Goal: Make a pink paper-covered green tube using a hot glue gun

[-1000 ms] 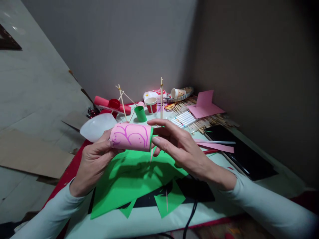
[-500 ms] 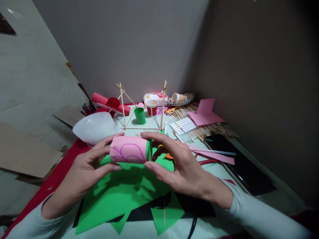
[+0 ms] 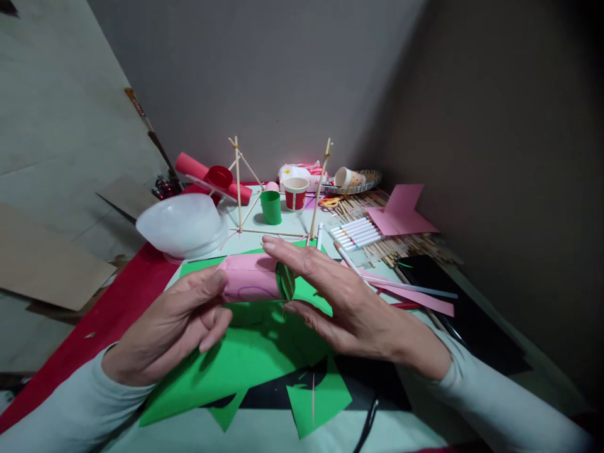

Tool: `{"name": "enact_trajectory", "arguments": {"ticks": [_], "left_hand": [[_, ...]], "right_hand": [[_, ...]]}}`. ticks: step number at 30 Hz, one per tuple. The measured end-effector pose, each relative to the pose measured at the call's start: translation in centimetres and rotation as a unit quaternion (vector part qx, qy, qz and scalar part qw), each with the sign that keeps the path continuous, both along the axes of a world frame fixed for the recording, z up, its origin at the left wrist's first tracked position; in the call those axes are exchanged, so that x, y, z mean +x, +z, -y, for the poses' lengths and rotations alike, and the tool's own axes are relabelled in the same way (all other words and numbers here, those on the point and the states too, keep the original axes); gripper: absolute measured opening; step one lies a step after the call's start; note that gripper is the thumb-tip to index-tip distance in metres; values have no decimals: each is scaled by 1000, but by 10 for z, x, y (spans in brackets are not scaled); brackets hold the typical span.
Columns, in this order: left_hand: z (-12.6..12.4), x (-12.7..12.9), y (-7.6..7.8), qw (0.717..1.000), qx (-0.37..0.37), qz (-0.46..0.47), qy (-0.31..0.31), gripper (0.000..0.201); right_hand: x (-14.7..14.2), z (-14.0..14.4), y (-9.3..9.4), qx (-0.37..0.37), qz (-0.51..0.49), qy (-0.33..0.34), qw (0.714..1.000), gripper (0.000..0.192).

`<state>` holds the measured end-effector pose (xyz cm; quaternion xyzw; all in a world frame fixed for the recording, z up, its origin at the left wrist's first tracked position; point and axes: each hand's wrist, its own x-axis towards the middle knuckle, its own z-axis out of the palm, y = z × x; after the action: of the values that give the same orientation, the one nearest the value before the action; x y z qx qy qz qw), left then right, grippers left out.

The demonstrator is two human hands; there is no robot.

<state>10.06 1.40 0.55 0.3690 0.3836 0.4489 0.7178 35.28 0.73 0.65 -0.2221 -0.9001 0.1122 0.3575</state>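
Between my two hands, just above the green paper (image 3: 245, 358) spread on the counter (image 3: 283, 434), I hold the pink tube (image 3: 248, 284) lying on its side. Its long axis runs left to right across my view, nearly level. My left hand (image 3: 174, 327) pinches the left end, thumb against the tube's edge and the other fingers curled loosely below it. My right hand (image 3: 349, 308) is half open at the right end: the forefinger stretches over the top of the tube, and the thumb comes up from underneath near the green disc (image 3: 285, 281) that caps that end. That disc faces my right palm and stands tilted, not flat to the opening as far as I can tell. Both hands touch the tube, but the right one is nearer the capped end. Behind the tube stands a frame of thin sticks (image 3: 278, 189), well apart from it.
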Motion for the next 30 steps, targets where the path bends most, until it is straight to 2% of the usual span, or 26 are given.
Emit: {"name": "enact_trajectory", "arguments": {"ticks": [3,7,9,11,12,15,18,20,21,23,25,28,30], "left_hand": [[3,3,-2,997,1,6,-73,20],[5,7,-1,998,-2,39,-49,20],[6,7,1,999,3,45,-23,22],[8,6,2,999,15,29,11,15],[10,5,2,999,20,21,30,15],[18,3,3,996,20,28,79,22],[27,-1,2,994,18,20,102,26],[31,-4,1,993,28,-26,114,24],[32,-6,1,990,40,-61,122,22],[34,-8,-1,976,81,-139,144,20],[35,-9,-4,954,130,-213,168,21],[38,-11,-18,922,195,-279,187,22],[41,-13,-30,933,204,-251,159,22]], "right_hand": [[-1,-2,-3,-10,3,0,1000,64],[5,-1,5,-22,-7,-15,1000,69],[14,0,12,-23,-21,-96,995,56],[27,2,16,-20,-11,-213,977,23],[32,4,17,-25,13,-252,967,18],[44,8,13,-25,72,-302,950,35],[39,13,7,-63,39,-295,953,29],[28,18,5,-135,-7,-266,955,18],[22,21,5,-174,-31,-242,954,20],[9,27,5,-237,-67,-187,951,45],[-3,32,6,-266,-71,-139,951,69],[-21,41,9,-277,-31,-111,954,83],[-33,45,10,-272,-11,-104,957,87]]}}
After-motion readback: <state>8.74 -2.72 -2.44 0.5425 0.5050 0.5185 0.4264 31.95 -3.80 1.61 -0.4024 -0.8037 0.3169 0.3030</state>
